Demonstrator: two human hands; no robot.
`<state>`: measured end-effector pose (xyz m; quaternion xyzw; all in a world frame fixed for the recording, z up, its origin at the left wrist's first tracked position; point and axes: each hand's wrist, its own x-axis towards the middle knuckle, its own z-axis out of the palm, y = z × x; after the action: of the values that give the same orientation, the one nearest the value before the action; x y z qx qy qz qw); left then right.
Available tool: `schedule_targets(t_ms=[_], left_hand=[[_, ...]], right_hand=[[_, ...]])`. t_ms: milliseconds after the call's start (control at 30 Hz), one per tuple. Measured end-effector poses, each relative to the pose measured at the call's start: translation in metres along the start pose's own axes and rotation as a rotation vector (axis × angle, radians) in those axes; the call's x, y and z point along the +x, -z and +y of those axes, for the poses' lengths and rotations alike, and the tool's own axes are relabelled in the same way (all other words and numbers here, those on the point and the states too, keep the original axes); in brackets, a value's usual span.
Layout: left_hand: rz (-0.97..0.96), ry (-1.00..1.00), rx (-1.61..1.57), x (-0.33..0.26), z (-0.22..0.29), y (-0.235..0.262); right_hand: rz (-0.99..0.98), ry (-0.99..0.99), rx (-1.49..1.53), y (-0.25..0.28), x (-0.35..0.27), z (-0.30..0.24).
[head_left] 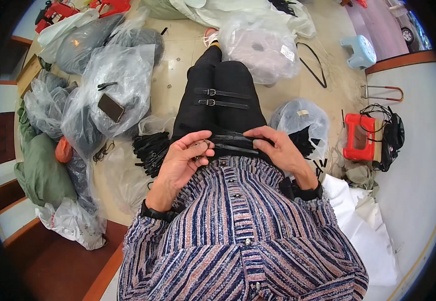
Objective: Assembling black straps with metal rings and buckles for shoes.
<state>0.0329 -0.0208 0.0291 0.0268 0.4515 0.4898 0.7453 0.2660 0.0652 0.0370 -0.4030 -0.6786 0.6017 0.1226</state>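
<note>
A black garment (218, 95) lies over my lap, with two buckled black straps (223, 98) across it. My left hand (182, 158) pinches a small metal ring or buckle at the end of a black strap (233, 143) near my waist. My right hand (278, 145) presses down on the same strap from the other side, fingers curled over it. Both wrists wear dark bands. A striped knit top covers my chest and arms.
A pile of black straps (150, 150) lies on the floor at my left. Clear plastic bags (112, 85) of dark goods crowd the left, one with a phone (111, 107) on it. Another bag (305, 125) sits right, beside a red stool (359, 136). A blue stool (360, 50) stands far right.
</note>
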Motion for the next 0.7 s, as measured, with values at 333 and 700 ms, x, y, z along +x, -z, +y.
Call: schedule_targets(t_ms=[333,700], left_hand=[[0.058,-0.021,0.130,-0.002,0.001,-0.009],[0.157,0.018,0.104,-0.003,0.005,-0.019]], right_hand=[[-0.320,-0.086,-0.127,-0.015,-0.019,-0.002],[-0.072,-0.257,0.108,-0.013,-0.014,-0.006]])
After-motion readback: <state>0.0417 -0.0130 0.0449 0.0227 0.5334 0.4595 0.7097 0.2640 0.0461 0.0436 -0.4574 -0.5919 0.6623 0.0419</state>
